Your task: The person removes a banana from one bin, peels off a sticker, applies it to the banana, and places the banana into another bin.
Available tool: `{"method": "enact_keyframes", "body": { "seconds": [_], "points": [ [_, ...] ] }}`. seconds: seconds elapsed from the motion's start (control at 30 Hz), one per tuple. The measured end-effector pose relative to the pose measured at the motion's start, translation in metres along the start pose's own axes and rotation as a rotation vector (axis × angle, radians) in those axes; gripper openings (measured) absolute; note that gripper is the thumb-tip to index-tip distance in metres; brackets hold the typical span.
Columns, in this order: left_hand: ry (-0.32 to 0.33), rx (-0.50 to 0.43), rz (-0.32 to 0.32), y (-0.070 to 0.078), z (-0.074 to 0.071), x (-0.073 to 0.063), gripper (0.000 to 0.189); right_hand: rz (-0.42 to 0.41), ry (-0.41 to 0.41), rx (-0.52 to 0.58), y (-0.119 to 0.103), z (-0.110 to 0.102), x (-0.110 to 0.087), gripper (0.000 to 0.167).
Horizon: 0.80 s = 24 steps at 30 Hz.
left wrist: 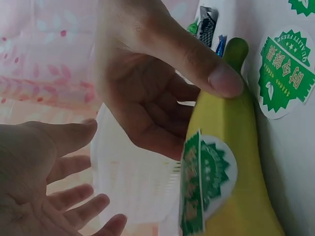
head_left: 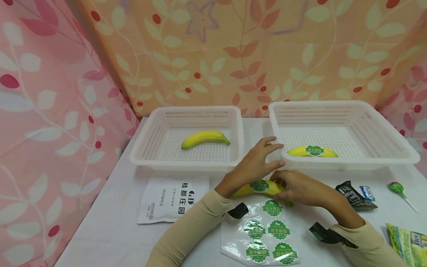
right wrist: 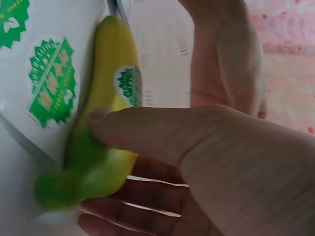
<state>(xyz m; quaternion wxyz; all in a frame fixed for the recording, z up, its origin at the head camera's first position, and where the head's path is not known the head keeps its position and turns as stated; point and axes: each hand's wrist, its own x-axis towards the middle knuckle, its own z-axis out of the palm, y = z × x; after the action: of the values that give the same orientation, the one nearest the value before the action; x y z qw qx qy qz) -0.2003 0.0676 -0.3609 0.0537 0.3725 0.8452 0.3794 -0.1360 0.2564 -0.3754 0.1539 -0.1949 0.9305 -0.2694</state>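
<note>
A yellow banana (head_left: 242, 190) with a green-and-white sticker (left wrist: 216, 177) lies at the top edge of the sticker sheet (head_left: 235, 243). My right hand (head_left: 301, 188) grips it near its green stem end, thumb (right wrist: 133, 130) on one side and fingers on the other. Just over the banana's other part, my left hand (head_left: 255, 163) holds nothing, its fingers (left wrist: 71, 196) spread and apart from the fruit. More round green stickers (head_left: 278, 230) show on the sheet. Another stickered banana (head_left: 297, 151) lies in the right basket (head_left: 347, 160); a plain banana (head_left: 203, 138) lies in the left basket (head_left: 186, 163).
Left of the sheet lies a white pouch (head_left: 166, 202) with dark print. To the right are a black packet (head_left: 355, 197), a small blue-and-white packet (head_left: 367, 193), a lollipop (head_left: 396, 187) and a green-yellow bag (head_left: 408, 243). Patterned curtains (head_left: 213, 55) hang behind the table.
</note>
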Motion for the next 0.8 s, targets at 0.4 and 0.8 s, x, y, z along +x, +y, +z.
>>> {"method": "enact_keyframes", "body": {
  "seconds": [0.4, 0.8],
  "points": [
    [0.006, 0.027, -0.001, 0.003, 0.005, 0.002, 0.054, 0.176, 0.040, -0.089, 0.002, -0.059, -0.053, 0.051],
    [0.123, 0.039, 0.005, 0.001, 0.015, 0.005, 0.043, 0.239, 0.351, -0.201, 0.016, -0.137, -0.086, 0.067]
  ]
}}
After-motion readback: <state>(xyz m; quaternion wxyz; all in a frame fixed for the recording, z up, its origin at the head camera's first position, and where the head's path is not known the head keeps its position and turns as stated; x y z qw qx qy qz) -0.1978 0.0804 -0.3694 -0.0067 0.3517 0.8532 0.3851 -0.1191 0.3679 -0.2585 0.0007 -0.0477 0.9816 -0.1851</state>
